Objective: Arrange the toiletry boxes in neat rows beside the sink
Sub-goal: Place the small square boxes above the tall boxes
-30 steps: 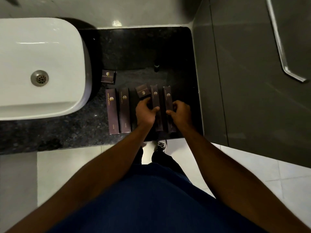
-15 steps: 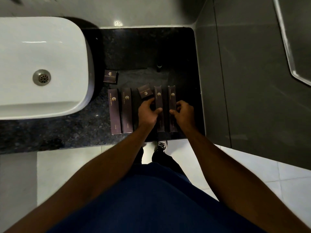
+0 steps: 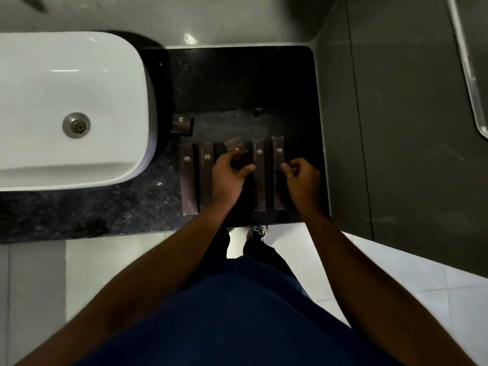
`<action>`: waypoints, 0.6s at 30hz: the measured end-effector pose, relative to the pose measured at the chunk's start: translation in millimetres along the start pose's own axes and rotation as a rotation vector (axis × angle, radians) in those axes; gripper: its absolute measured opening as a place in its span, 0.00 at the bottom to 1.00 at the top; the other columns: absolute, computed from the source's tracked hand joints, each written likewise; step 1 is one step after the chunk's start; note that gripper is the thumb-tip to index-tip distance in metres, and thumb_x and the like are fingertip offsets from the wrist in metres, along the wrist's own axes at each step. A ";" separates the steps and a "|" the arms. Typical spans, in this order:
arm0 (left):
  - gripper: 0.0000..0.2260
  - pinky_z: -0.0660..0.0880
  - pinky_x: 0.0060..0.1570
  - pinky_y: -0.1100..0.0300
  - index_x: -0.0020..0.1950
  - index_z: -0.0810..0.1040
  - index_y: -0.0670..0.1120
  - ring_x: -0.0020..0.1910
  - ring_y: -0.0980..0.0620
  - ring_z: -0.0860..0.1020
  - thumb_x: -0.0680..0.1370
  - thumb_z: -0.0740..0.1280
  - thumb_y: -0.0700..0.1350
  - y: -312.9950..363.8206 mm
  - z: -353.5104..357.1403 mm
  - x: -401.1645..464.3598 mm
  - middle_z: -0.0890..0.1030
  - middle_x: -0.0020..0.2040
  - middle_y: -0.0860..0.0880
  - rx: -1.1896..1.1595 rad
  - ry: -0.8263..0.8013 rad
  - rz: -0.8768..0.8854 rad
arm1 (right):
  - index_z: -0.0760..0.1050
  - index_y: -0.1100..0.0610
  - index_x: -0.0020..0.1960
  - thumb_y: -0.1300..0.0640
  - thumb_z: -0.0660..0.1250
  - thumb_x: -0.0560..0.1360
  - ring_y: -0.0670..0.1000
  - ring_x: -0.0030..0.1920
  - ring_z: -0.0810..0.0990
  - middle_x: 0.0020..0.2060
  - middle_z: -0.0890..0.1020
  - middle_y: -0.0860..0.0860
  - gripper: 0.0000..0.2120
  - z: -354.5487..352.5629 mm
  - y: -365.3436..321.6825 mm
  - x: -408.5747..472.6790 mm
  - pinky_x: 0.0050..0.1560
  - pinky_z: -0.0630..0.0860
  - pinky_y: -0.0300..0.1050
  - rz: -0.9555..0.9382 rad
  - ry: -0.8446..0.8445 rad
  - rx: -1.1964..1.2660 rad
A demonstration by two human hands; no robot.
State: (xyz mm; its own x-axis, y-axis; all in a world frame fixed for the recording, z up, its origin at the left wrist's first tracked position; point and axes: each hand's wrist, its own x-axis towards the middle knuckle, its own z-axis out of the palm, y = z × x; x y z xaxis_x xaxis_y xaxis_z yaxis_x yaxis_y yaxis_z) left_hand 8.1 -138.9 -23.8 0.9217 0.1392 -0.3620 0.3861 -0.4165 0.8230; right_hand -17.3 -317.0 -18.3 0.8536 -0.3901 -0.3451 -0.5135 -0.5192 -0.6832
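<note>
- Counter (image 3: pixel 237 83): dark stone, lying to the right of the white sink (image 3: pixel 74 112); all boxes are sitting on it.
- Long boxes, four: left pair (image 3: pixel 196 178) lying side by side near the sink, right pair (image 3: pixel 269 178) lying side by side further right. All four long axes are running front to back, roughly parallel, with a gap between the pairs.
- Tilted small box (image 3: pixel 236 148): sitting askew at the far end of that gap, out of line with the long boxes.
- Second small box (image 3: pixel 182 124): resting apart, just beside the sink's curved wall, behind the left pair.
- Left hand (image 3: pixel 228 175): occupying the gap, fingertips touching the near edge of the tilted small box — whether it is gripping or only nudging cannot be told.
- Right hand (image 3: pixel 302 178): curling loosely over the rightmost long box, holding nothing.
- Governing relation: the tilted box is lying directly beyond the left hand's fingertips, away from the body — the left hand is plainly nearer. Straightening it likely means turning its edges square to the long boxes' axis.
</note>
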 end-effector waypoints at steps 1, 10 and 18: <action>0.17 0.78 0.57 0.55 0.57 0.79 0.48 0.53 0.51 0.81 0.70 0.77 0.45 -0.9 -13.6 5.2 0.82 0.54 0.46 0.012 0.036 0.024 | 0.77 0.56 0.50 0.50 0.69 0.75 0.52 0.46 0.80 0.44 0.81 0.51 0.10 -0.1 -6.7 1.1 0.40 0.74 0.38 -0.042 0.022 -0.041; 0.23 0.67 0.69 0.51 0.67 0.71 0.38 0.65 0.36 0.71 0.72 0.67 0.36 22.5 -95.1 99.3 0.68 0.69 0.36 0.448 0.160 0.097 | 0.73 0.49 0.62 0.38 0.70 0.63 0.61 0.63 0.70 0.60 0.77 0.55 0.30 71.8 -102.7 47.7 0.62 0.61 0.65 -0.556 -0.163 -0.906; 0.33 0.65 0.70 0.44 0.77 0.56 0.41 0.71 0.35 0.64 0.75 0.67 0.43 18.7 -87.7 125.8 0.61 0.74 0.36 0.432 0.106 -0.145 | 0.75 0.51 0.57 0.37 0.75 0.59 0.62 0.64 0.71 0.55 0.82 0.53 0.31 98.6 -126.1 65.5 0.63 0.59 0.69 -0.320 -0.193 -1.000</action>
State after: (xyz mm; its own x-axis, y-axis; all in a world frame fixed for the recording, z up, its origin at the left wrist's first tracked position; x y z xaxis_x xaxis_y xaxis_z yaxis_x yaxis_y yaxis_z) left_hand 134.5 -50.3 -15.6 0.8665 0.3054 -0.3949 0.4818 -0.7186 0.5015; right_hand 112.0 -202.1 -18.2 0.9157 -0.0437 -0.3995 -0.0267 -0.9985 0.0480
